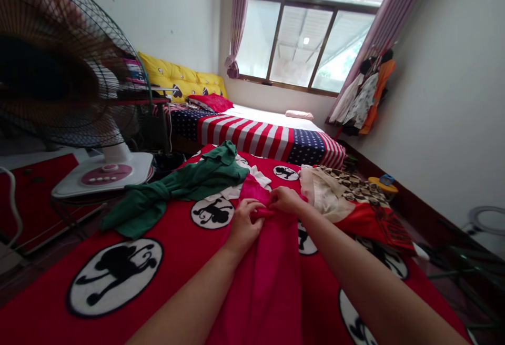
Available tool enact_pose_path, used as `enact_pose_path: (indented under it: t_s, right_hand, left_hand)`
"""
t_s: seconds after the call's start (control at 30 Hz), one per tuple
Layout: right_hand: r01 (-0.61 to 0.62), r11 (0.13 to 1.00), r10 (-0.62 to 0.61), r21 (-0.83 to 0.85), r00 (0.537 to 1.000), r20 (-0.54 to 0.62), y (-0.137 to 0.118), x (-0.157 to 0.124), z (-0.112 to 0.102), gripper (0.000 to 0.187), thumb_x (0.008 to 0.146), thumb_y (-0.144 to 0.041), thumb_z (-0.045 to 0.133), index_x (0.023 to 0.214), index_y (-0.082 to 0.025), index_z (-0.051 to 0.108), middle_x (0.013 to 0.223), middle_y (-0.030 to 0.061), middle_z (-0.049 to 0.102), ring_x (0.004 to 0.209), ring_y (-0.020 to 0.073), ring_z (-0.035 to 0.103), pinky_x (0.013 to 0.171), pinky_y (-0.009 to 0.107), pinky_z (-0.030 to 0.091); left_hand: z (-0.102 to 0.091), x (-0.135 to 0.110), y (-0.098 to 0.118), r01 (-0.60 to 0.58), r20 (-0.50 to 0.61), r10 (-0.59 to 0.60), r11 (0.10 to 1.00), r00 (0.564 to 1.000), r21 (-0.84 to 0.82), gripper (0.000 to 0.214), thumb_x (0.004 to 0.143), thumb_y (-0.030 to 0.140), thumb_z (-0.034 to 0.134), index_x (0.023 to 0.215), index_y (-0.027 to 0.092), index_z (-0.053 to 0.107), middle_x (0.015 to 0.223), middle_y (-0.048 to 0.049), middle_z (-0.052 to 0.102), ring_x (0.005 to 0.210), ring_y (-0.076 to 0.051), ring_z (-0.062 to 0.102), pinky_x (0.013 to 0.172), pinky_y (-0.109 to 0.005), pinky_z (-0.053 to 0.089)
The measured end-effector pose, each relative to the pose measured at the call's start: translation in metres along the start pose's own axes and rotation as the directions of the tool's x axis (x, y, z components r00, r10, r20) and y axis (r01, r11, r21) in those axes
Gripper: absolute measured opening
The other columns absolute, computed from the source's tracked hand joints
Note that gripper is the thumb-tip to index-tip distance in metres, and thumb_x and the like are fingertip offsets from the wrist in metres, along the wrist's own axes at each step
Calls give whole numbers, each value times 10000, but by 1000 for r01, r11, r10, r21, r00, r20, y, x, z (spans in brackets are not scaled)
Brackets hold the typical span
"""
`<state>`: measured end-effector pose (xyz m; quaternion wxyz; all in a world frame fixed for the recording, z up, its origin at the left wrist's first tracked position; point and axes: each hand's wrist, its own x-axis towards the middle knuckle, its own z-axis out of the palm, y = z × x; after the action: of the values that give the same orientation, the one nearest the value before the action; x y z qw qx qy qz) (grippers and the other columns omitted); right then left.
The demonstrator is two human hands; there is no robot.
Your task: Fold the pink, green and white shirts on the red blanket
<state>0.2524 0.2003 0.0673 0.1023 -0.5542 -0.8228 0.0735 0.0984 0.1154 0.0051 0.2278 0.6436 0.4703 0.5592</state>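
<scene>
Bedroom in a home: one bed [262,114], stars-and-stripes cover [244,132]; one red pillow [216,103] upon it; yellow padded headboard [163,71]; one wide window [302,45], tied curtain [240,13] to its left; one electric fan [35,69]; clothes [365,100] hang by the right wall [445,98].

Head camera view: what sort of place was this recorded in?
Most likely a bedroom in a home. A bed with a stars-and-stripes cover stands near a curtained window, a red pillow lies on it, and clothes hang by the right-hand wall.
</scene>
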Motion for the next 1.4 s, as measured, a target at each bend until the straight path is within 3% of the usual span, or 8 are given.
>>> enact_pose_path:
  t_s: [0.17,0.3,0.53,0.7,0.83,0.97,1.23,1.4]
  right_hand:
    - [-21,996,41,82,968,-248,-4,12,9,182,802,-193,565,942,-192,682,939,42,716,858,175,642,748,252,456]
    - [38,992,9,120,930,-368,-4,9,17,332,815,-115,537,1137,-161,598,1103,63,674,944,159,639,833,243,467]
    - [141,990,-113,24,871,-478,7,-44,15,324,904,-165,435,1198,-142,570,1264,110,585,1164,219,541,1030,337,336]
    - [285,929,-351,-237,883,-312,18,-79,34,444,949,-270,403,1375,-153,447,1451,104,431,1353,218,357,1134,425,212]
    - [45,948,-111,-314,974,-196,24,-83,48,622,943,-478,374,1421,-80,381,1501,152,314,1404,267,254,1124,476,218]
    - [-135,929,81,-344,983,-165,17,-79,45,733,925,-552,346,1415,-7,366,1498,200,290,1403,305,242,1119,471,215]
    - [137,972,-151,-189,987,-56,6,-69,36,508,981,-424,271,1437,-221,368,1534,29,271,1425,192,195,1136,449,198]
    - [-74,981,73,-180,997,-12,7,-52,46,573,965,-460,297,1463,-176,311,1544,49,238,1423,214,200,1139,453,194]
  left_hand:
    - [0,1,-1,79,-101,-67,990,993,119,484,690,68,662,1151,178,561,1187,-102,493,973,-213,585,915,-404,505]
    - [-4,-1,4,-27,-157,85,940,984,341,518,719,76,622,1213,197,527,1347,-123,412,1289,-292,393,1089,-479,335]
    - [-2,-8,16,-321,279,207,823,938,469,413,898,264,490,1310,256,524,1465,-45,415,1400,-259,256,1143,-514,190]
    - [7,-16,8,-162,306,-40,778,951,607,600,849,583,486,1394,340,429,1538,-69,276,1414,-380,161,1129,-574,125]
    - [8,-17,6,-134,311,-101,748,945,650,582,827,647,460,1361,415,450,1549,-35,253,1408,-409,147,1131,-562,99]
    - [7,-16,9,-120,318,-130,744,939,657,562,828,643,456,1347,429,462,1551,-23,249,1412,-409,128,1129,-562,94]
    - [9,-16,9,-109,309,-139,739,941,665,595,821,623,474,1363,381,461,1559,-62,217,1414,-397,129,1136,-552,81]
    - [11,-16,9,-90,293,-173,704,940,705,820,805,665,444,1448,165,353,1540,-181,213,1423,-358,142,1153,-512,81]
